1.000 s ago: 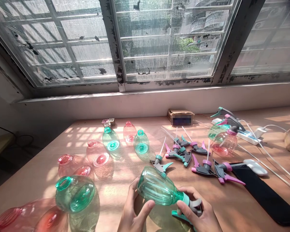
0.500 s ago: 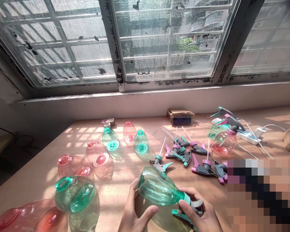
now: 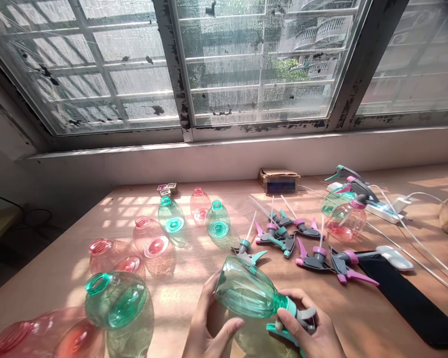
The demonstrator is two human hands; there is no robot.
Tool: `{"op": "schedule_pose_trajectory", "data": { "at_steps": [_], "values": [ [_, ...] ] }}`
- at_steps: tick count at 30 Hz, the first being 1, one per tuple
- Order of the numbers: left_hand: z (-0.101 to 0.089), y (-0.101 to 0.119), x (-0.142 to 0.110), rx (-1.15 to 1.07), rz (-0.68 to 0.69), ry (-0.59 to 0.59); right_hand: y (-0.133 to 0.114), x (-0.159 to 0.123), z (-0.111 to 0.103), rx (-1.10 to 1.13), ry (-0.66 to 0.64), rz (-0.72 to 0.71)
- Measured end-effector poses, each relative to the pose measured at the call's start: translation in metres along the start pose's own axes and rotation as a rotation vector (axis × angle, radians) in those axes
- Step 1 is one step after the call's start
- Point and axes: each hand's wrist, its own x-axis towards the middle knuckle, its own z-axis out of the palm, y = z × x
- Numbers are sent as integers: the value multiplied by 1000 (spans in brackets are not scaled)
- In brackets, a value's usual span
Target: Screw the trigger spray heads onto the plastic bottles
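Note:
A clear green spray bottle (image 3: 246, 291) lies tilted between my hands, its base toward the upper left and its neck to the right. My left hand (image 3: 212, 320) cups the base end, fingers partly hidden behind it and thumb spread along the lower side. My right hand (image 3: 309, 323) grips the grey and teal spray head (image 3: 293, 308) at the neck, thumb pressed on it. The teal trigger points down and left below the neck. Just beyond the bottle lies a loose teal and grey spray head (image 3: 246, 251) with its tube pointing up.
Several open green and pink bottles, including a green bottle (image 3: 115, 301), stand at left. Loose spray heads (image 3: 283, 236) lie beyond my hands. At right are a black phone (image 3: 410, 298), a white mouse-like object (image 3: 395, 258), cables, a power strip (image 3: 384, 211) and a pink spray bottle (image 3: 347, 219).
The held bottle has shifted and turned slightly, its base moving a little to the right. Both hands keep nearly the same place. The pixel blur over the phone is gone.

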Motion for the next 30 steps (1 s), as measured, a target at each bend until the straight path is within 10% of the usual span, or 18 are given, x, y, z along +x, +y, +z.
{"op": "schedule_pose_trajectory", "data": {
  "at_steps": [30],
  "values": [
    [2, -4, 2, 1, -72, 130, -1, 0, 6, 49, 10, -33]
  ]
}}
